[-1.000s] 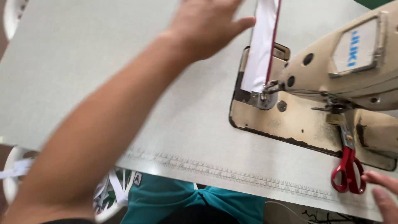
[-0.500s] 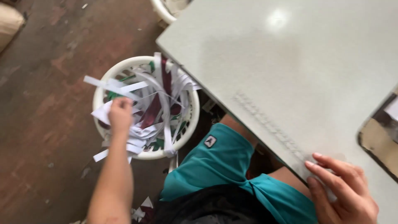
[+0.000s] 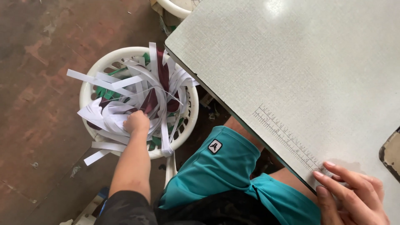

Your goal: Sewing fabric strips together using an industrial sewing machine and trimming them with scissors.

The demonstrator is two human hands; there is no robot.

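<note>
Worktop (image 3: 300,62), pale grey-white with a fine woven texture, fills the upper right of the view; a printed measuring scale (image 3: 287,139) runs along its near edge. Floor (image 3: 37,75) is worn reddish-brown and stained.

Basket (image 3: 89,83), round, white plastic with slotted walls, stands on the floor just beside the worktop's left edge. It is heaped with fabric strips (image 3: 137,89): long, narrow, flat bands, mostly white, several dark maroon, with green pieces lower in the pile. The strips are tangled and looped; a number spill over the rim on the left and front, and two white ends hang outside the basket toward the floor. A second white container rim (image 3: 175,7) shows at the top edge, partly cut off.

Teal shorts (image 3: 208,175) with a small dark patch cover the person's thigh under the worktop edge.

Left hand (image 3: 136,122) is down inside the basket, fingers curled shut around a bunch of white strips near the front rim; the forearm reaches straight down from the body.

Right hand (image 3: 354,196) lies on the worktop at its near edge, just beside the end of the scale, fingers extended and loosely spread, gripping nothing.
</note>
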